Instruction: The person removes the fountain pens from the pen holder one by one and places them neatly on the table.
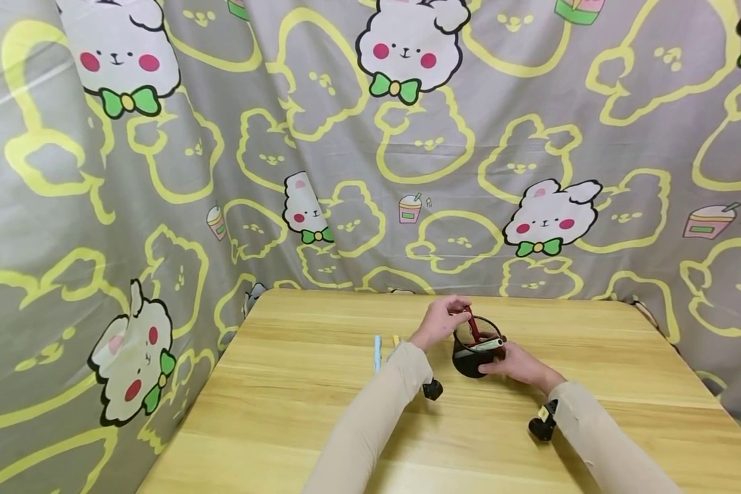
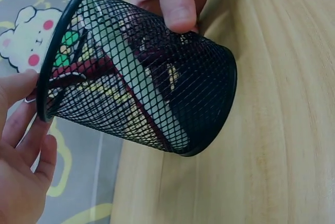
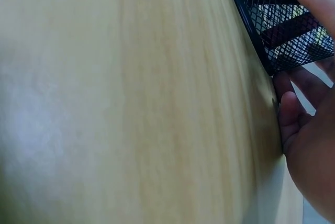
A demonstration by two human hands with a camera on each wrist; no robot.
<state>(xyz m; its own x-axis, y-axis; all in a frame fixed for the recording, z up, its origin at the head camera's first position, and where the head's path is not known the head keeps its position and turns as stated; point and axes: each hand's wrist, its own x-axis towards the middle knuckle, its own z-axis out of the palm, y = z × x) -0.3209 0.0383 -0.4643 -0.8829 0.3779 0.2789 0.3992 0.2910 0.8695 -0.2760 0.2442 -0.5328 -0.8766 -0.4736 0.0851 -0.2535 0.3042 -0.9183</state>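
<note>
A black mesh pen cup [image 1: 467, 363] stands on the wooden table, with a white pen [image 1: 488, 345] and dark red pens inside it. At its rim, the left hand [image 1: 441, 321] pinches a red pen [image 1: 473, 325] that reaches down into the cup. On the cup's other side the right hand [image 1: 520, 365] grips the mesh wall. In the left wrist view the left hand [image 2: 23, 145] is at the cup's [image 2: 141, 72] rim and the right thumb presses the mesh. The right wrist view has the right hand [image 3: 314, 130] around the cup's [image 3: 288, 25] lower part.
A light blue pen [image 1: 377, 353] lies on the table [image 1: 284, 398] left of the cup, beside a yellow item [image 1: 396, 339] partly hidden by the left sleeve. A patterned curtain [image 1: 346, 158] hangs behind the table and along its left side.
</note>
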